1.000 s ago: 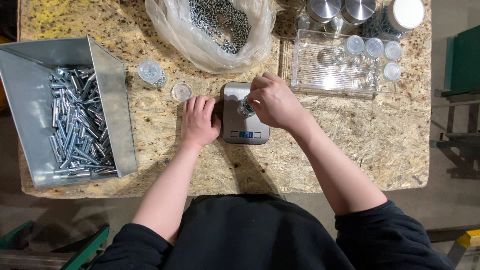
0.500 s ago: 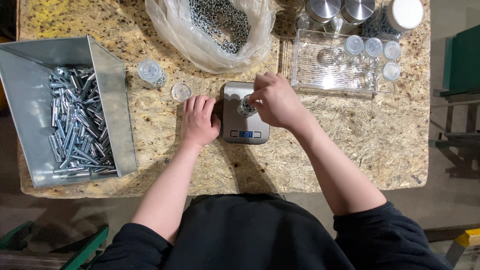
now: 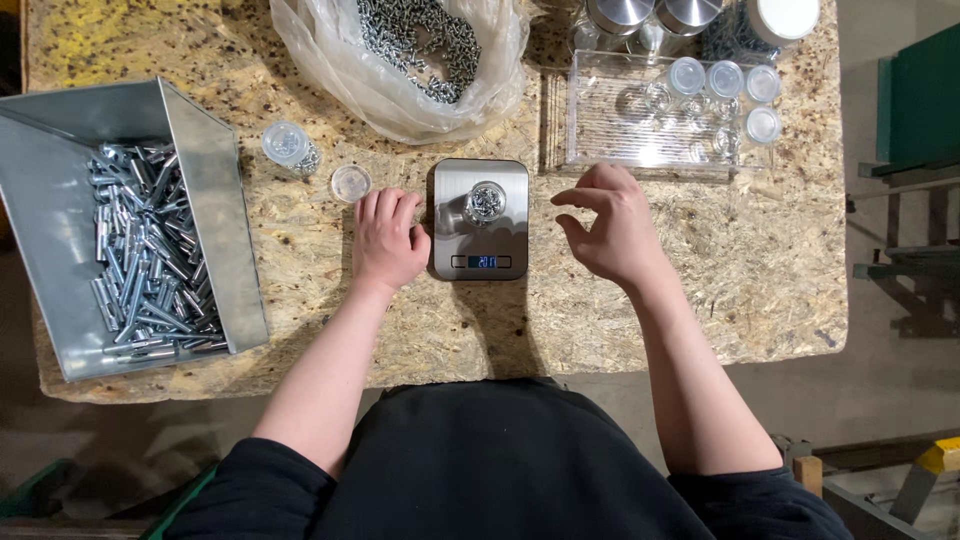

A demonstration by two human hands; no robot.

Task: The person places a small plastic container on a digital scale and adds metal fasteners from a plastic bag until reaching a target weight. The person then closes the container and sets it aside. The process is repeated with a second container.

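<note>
Up top, a clear plastic bag of screws lies behind the scale carrying a small jar, left hand flat and empty beside it, right hand loosely curled, holding nothing.

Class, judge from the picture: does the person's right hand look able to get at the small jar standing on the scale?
Probably yes: the right hand hovers open beside the scale, with nothing between it and the small jar.
</note>
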